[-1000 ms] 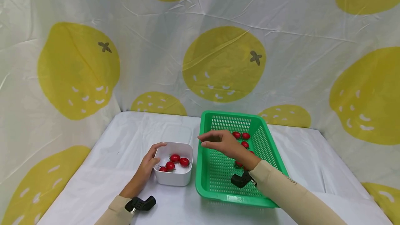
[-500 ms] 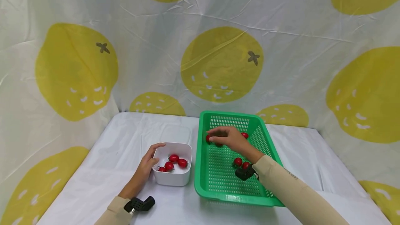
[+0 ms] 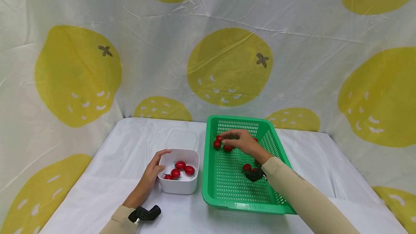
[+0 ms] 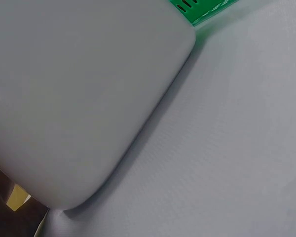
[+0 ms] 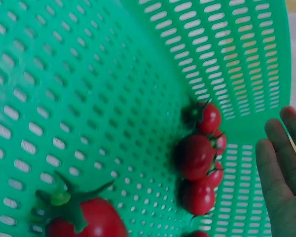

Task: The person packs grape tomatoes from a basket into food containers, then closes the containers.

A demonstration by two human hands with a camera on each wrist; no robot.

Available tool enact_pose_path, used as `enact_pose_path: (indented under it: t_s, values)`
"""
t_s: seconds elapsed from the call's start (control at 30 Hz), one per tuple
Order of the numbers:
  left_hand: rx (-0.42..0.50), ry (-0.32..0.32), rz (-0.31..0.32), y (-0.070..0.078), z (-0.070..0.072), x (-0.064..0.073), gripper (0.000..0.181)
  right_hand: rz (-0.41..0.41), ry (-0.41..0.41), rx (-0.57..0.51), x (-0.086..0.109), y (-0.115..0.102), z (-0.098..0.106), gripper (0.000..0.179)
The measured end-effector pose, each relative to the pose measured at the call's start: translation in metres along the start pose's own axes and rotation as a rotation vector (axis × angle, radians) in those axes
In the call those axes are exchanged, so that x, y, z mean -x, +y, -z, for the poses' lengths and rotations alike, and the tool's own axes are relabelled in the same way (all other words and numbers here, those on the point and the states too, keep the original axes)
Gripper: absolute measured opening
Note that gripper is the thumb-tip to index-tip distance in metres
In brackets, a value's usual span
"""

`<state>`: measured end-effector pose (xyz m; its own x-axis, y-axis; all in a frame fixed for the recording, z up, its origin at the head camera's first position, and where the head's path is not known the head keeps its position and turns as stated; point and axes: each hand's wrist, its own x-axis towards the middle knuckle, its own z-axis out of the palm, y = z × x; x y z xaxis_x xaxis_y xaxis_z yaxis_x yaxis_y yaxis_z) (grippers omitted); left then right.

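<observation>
My left hand (image 3: pixel 151 170) grips the left wall of a white square container (image 3: pixel 178 187), index finger along its rim. Several cherry tomatoes (image 3: pixel 180 165) with green stems lie inside it. The container's wall (image 4: pixel 89 98) fills much of the left wrist view. My right hand (image 3: pixel 242 143) hovers over the far part of a green perforated basket (image 3: pixel 247 207), fingers loosely extended just above some cherry tomatoes (image 3: pixel 217 144). In the right wrist view that hand (image 5: pixel 286 163) shows nothing held, beside a tomato cluster (image 5: pixel 195 158). More tomatoes (image 3: pixel 247 167) lie under the right wrist, partly hidden.
A flat translucent rectangular piece (image 3: pixel 182 140) lies behind the container. The basket stands close to the container's right side, a narrow gap between them. A white cloth (image 3: pixel 130 147) covers the table, and a lemon-print curtain (image 3: pixel 156 64) hangs behind.
My right hand has moved right from the basket's left rim to over the tomatoes inside, uncovering some at the left. The left hand and container have stayed put; the head view shifted slightly.
</observation>
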<state>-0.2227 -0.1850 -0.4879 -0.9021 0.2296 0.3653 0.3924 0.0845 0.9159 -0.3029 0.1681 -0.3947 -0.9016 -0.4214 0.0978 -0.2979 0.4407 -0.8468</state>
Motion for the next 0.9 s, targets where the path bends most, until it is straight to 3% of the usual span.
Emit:
enact_pose_path:
  t_s: [0.23, 0.9]
  values:
    - [0.001, 0.007, -0.001, 0.000, 0.000, 0.000, 0.054, -0.022, -0.002, 0.023, -0.007, 0.013, 0.001, 0.038]
    - [-0.006, -0.001, 0.002, -0.001, 0.001, 0.001, 0.053, -0.047, -0.021, 0.128, -0.010, 0.023, 0.001, 0.029]
